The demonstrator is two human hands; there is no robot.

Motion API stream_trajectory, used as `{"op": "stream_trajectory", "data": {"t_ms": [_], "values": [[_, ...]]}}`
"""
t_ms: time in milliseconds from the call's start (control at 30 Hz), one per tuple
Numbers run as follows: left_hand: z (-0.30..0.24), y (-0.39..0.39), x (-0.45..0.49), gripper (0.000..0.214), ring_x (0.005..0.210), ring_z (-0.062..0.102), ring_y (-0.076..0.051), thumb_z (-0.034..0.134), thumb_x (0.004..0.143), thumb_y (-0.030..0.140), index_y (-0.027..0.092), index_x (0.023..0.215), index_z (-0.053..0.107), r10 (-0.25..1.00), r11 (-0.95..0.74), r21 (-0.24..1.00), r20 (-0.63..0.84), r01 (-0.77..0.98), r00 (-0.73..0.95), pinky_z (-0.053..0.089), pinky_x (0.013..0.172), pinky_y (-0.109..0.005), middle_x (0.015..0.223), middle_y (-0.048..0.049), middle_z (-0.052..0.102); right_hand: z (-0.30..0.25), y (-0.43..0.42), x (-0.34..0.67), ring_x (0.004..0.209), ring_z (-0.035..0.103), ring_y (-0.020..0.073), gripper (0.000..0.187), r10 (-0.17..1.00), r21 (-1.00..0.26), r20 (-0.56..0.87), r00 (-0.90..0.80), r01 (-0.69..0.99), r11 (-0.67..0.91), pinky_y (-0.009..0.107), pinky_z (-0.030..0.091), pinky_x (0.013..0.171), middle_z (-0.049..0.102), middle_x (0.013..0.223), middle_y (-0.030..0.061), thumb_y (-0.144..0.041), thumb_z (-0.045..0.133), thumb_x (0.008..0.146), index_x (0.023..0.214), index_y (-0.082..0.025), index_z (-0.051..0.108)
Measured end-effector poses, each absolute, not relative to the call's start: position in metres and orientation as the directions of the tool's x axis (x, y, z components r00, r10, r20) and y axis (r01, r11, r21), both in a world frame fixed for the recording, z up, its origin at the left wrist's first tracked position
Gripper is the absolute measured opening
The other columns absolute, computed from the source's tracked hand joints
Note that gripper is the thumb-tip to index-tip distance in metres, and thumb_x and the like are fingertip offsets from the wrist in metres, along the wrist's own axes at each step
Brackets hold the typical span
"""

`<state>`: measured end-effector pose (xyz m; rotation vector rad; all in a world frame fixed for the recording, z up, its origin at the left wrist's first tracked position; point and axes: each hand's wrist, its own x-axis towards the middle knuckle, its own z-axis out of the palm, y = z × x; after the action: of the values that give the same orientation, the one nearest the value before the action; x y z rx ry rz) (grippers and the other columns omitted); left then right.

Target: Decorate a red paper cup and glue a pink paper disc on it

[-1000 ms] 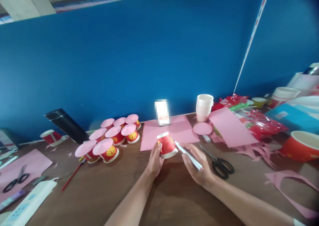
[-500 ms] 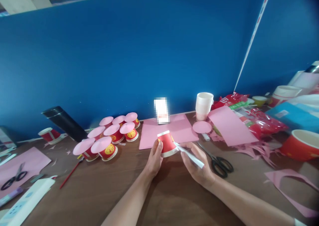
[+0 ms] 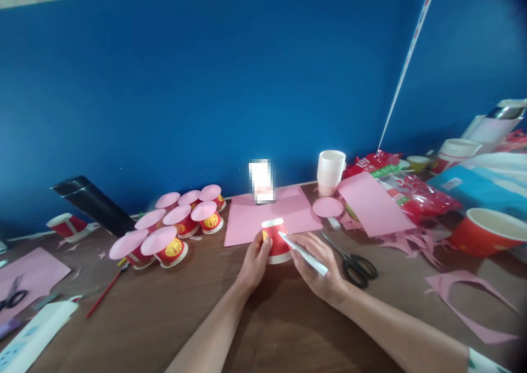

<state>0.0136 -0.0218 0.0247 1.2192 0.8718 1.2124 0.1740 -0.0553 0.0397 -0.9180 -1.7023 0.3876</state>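
A red paper cup (image 3: 276, 247) with white edges and a gold print is held upside down above the brown table. My left hand (image 3: 254, 259) grips it from the left, thumb on its near side. In my right hand (image 3: 318, 260) is a slim white pen-like stick (image 3: 307, 255), whose tip touches or nearly touches the cup's upper side. Behind the cup lies a pink paper sheet (image 3: 247, 219). Black-handled scissors (image 3: 356, 266) rest just right of my right hand.
Several red cups topped with pink paper discs (image 3: 178, 215) stand at the left, beside a black cylinder (image 3: 94, 203). A stack of white cups (image 3: 330, 173) is at the back. Red plastic packets (image 3: 428, 197), pink scraps (image 3: 465, 312) and a large red cup (image 3: 492, 233) crowd the right.
The cup has turned a little more upright in my left hand. The white stick's tip has shifted from the cup's right edge up and left across its side. The view has swung slightly right.
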Motion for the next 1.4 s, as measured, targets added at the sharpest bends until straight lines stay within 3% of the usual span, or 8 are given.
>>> {"op": "stream_trajectory", "data": {"t_ms": [800, 1400], "values": [[0.0268, -0.0227, 0.0123, 0.034, 0.094, 0.057, -0.020, 0.046, 0.085, 0.040, 0.016, 0.108, 0.054, 0.967, -0.120, 0.992, 0.126, -0.041, 0.222, 0.043, 0.081, -0.028, 0.105, -0.0064, 0.064, 0.0407, -0.0519, 0.1734, 0.077, 0.058, 0.0174, 0.021, 0.741, -0.679, 0.667, -0.084, 0.342, 0.650, 0.030, 0.049, 0.070, 0.062, 0.086, 0.0061, -0.017, 0.050, 0.084, 0.102, -0.021, 0.061], [0.0260, -0.0228, 0.0110, 0.034, 0.100, 0.056, -0.021, 0.044, 0.086, 0.040, 0.018, 0.111, 0.053, 0.960, -0.139, 0.990, 0.143, -0.035, 0.240, 0.043, 0.083, -0.029, 0.107, -0.0061, 0.063, 0.0401, -0.0509, 0.1737, 0.078, 0.058, 0.0173, 0.019, 0.743, -0.664, 0.663, -0.095, 0.384, 0.642, 0.030, 0.049, 0.072, 0.062, 0.086, 0.0062, -0.019, 0.048, 0.085, 0.101, -0.020, 0.060]]}}
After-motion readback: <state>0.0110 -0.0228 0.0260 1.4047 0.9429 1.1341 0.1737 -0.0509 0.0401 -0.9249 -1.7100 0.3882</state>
